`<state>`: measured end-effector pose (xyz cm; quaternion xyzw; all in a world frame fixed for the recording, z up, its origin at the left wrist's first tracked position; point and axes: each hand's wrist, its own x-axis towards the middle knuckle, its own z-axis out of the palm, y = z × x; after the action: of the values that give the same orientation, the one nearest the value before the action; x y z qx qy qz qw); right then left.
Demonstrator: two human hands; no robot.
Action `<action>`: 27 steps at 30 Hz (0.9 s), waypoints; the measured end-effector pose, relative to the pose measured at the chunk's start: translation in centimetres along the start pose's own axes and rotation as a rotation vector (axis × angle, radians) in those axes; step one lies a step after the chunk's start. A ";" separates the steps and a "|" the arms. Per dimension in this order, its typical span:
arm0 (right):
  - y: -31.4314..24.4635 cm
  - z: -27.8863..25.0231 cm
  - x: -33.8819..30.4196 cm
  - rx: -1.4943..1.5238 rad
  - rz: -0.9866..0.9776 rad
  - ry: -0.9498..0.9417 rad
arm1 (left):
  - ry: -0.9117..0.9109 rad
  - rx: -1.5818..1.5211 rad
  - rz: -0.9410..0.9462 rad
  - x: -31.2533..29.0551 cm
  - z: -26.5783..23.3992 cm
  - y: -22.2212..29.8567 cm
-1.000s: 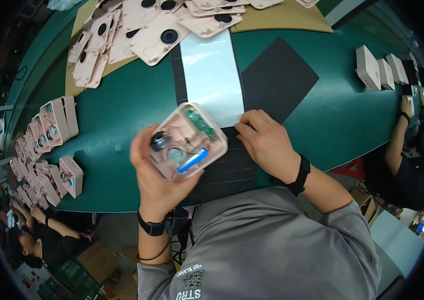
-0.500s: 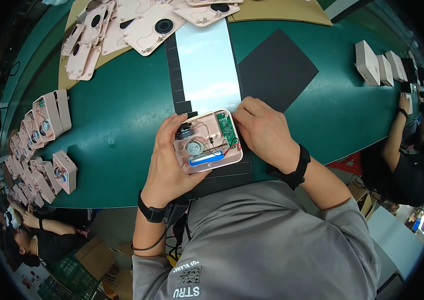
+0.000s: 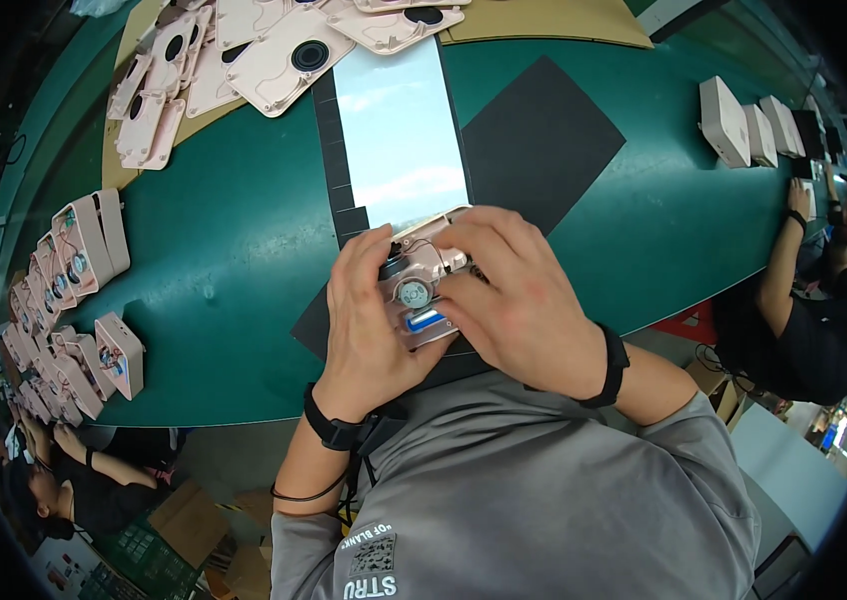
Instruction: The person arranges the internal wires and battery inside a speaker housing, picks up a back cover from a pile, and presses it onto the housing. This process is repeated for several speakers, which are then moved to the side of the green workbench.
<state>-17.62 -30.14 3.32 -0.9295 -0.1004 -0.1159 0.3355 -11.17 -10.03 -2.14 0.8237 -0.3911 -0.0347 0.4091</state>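
My left hand (image 3: 369,315) is wrapped round the left side of a pale pink plastic housing (image 3: 407,334), its open face up. Inside sit a round metal motor-like part (image 3: 414,293), a blue cylindrical battery (image 3: 426,321) and thin wires. My right hand (image 3: 534,290) reaches over the housing's right part, thumb and fingers bent together inside it. Whatever they pinch is too small and covered to make out. The green circuit board is hidden beneath that hand. Just beyond the housing lies a shiny pale backing sheet (image 3: 399,130) with black strips (image 3: 337,165) along its left edge.
A black square sheet (image 3: 544,140) lies right of the backing sheet. Pink panels with black rings (image 3: 289,65) are piled on cardboard (image 3: 544,28) at the back. Open housings (image 3: 84,240) line the left; pale housings (image 3: 724,122) stand far right. Co-workers (image 3: 794,310) sit on both sides.
My right hand has moved from the housing's right edge to over its inside, covering the circuit board. The housing and my left hand have shifted slightly right in view.
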 end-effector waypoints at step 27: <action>3.0 0.5 0.4 -0.071 -0.093 -0.044 | 0.152 0.053 -0.044 0.0 2.8 0.3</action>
<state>-16.40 -32.03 1.26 -0.9374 -0.1468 -0.1144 0.2942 -12.42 -11.90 -3.80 0.8428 -0.3417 0.0293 0.4148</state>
